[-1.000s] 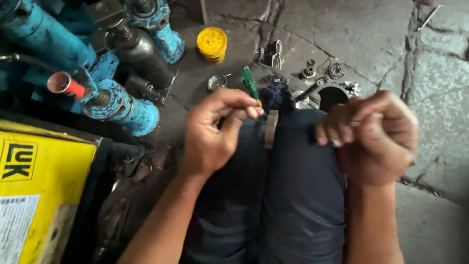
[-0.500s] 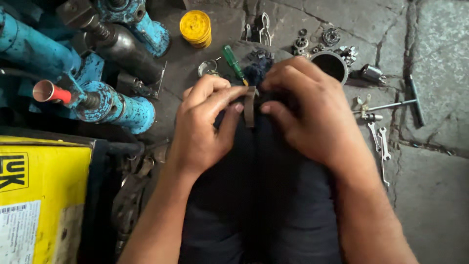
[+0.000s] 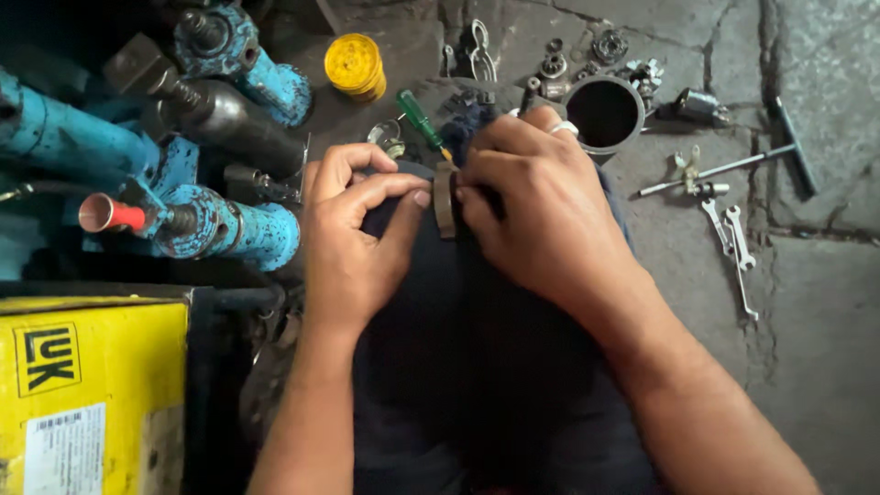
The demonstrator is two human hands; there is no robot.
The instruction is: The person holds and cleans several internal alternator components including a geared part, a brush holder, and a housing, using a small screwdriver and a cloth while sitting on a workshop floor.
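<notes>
Repair workshop, cracked stone floor (image 3: 825,302), scattered wrenches (image 3: 733,234), blue hydraulic jacks (image 3: 229,229)

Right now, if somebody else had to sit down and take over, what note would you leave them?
Left hand: fingertips pinch the small brown ring-shaped part from its left side, over the knees.
Right hand: fingers press the same part from the right; a ring shows on one finger.
Nearby: green-handled screwdriver lies just above the hands; dark metal cylinder, small fittings and wrenches lie on the stone floor; blue jacks at the left.
Done: part is held in both hands.
Left: cannot tell from this view.
</notes>
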